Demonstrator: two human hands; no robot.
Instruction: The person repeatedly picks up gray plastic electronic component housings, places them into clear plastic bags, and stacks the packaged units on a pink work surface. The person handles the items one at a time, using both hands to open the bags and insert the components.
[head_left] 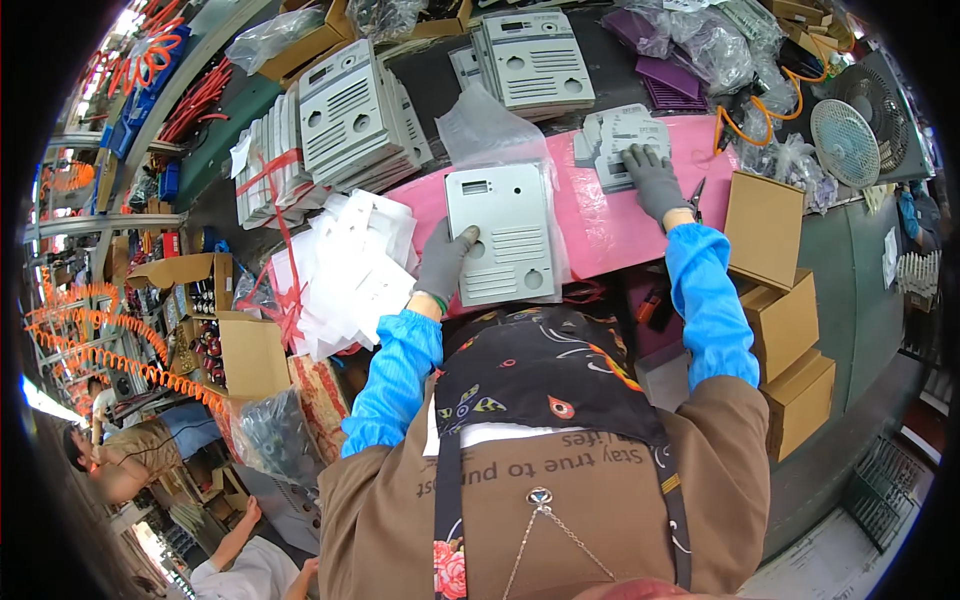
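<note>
Grey panel (503, 232) lies under left hand (444, 257), right hand (655, 180) apart.

Grey knit gloves on left hand (443, 262) and right hand (655, 183); blue sleeve covers; brown top; patterned black apron.

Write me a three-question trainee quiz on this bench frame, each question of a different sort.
1. True or false: the left hand rests on the grey plastic faceplate that lies in a clear plastic bag.
2. What does the right hand press on? A) the table fan B) the small stack of grey panels C) a cardboard box
3. Fill in: the faceplate lies on a ___ sheet.

Key: 1 true; 2 B; 3 pink. The table fan and the cardboard boxes stand to the right, untouched.
</note>
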